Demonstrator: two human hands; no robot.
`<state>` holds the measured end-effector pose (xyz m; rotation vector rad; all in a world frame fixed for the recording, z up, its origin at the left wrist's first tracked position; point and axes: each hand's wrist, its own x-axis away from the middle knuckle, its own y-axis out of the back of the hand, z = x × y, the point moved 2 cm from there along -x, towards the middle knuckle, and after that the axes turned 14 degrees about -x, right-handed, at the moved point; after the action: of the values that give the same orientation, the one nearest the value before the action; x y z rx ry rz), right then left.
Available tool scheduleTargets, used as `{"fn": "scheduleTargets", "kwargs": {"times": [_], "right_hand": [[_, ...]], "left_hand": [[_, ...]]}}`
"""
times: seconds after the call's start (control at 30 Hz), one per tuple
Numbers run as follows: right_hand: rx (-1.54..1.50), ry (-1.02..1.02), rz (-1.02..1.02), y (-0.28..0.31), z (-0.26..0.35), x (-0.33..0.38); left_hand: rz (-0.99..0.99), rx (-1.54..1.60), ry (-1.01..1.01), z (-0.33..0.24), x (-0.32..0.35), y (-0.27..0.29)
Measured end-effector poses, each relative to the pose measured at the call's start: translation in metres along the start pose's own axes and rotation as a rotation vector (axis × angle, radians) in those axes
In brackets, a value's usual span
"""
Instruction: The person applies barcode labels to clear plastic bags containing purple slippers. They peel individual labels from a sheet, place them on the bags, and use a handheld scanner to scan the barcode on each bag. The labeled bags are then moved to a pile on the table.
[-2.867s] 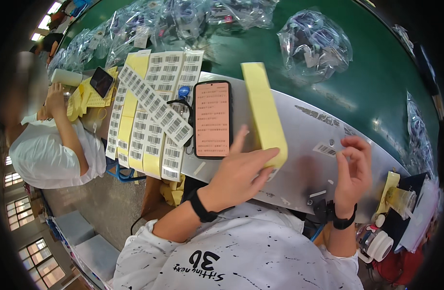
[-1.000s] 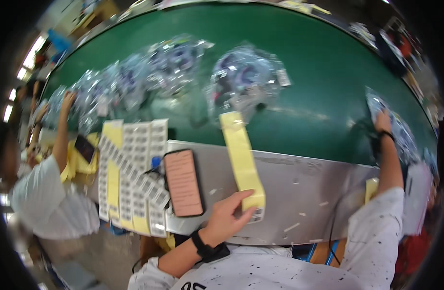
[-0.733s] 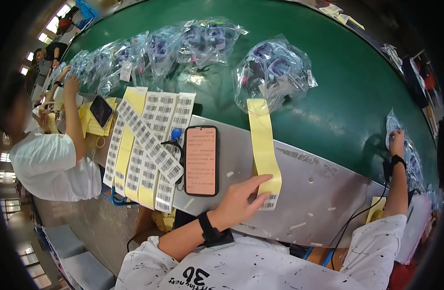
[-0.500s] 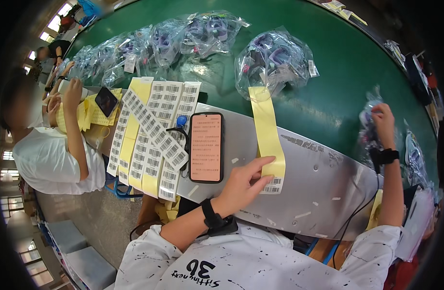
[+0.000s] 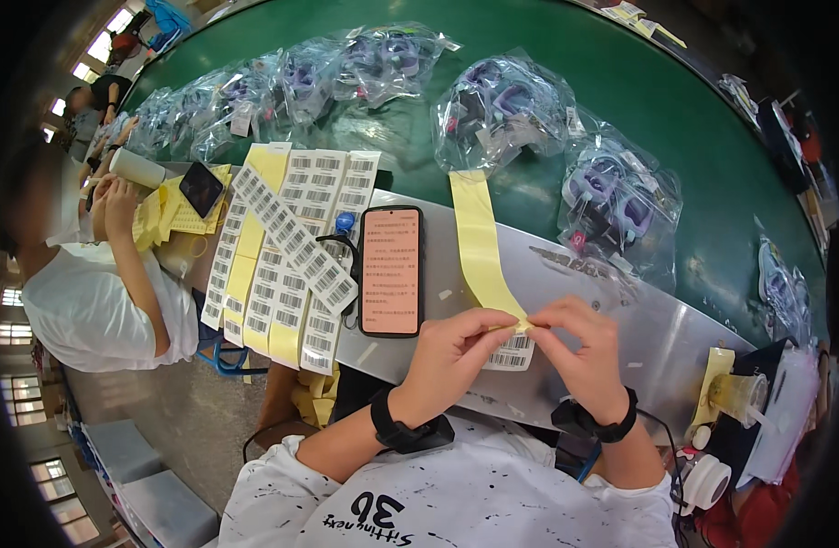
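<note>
A yellow label strip (image 5: 479, 233) runs down over the metal table edge, its lower end carrying white barcode stickers (image 5: 511, 356). My left hand (image 5: 456, 352) pinches the strip's edge just above those stickers. Close against it, my right hand (image 5: 579, 352) pinches the same spot; the fingertips meet and hide what is between them. Beyond the strip's upper end lies a clear plastic bag of purple shoes (image 5: 506, 105). To its right, another bagged pair of shoes (image 5: 616, 201) rests partly over the metal edge.
Left of my hands lie a lit phone (image 5: 390, 274) and several barcode sticker sheets (image 5: 287, 247). More bagged shoes (image 5: 301, 78) line the green table (image 5: 639, 82). A plastic cup (image 5: 741, 395) stands at right. A co-worker (image 5: 91, 301) sits at left.
My right hand has let go of a bag at the far right and come to the strip beside my left hand. A bagged pair now lies right of centre. The strip has bent.
</note>
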<state>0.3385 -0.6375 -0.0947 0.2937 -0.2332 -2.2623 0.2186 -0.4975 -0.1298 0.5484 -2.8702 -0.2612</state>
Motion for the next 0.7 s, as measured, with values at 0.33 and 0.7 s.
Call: {"fn": "scheduleTargets", "kwargs": {"times": [0.33, 0.7], "right_hand": [[-0.032, -0.054, -0.143, -0.006, 0.0, 0.025], [0.156, 0.094, -0.143, -0.012, 0.0, 0.028]], "left_hand": [[-0.009, -0.084, -0.165, -0.008, -0.001, -0.003], [0.157, -0.017, 0.014, -0.005, -0.005, 0.001]]}}
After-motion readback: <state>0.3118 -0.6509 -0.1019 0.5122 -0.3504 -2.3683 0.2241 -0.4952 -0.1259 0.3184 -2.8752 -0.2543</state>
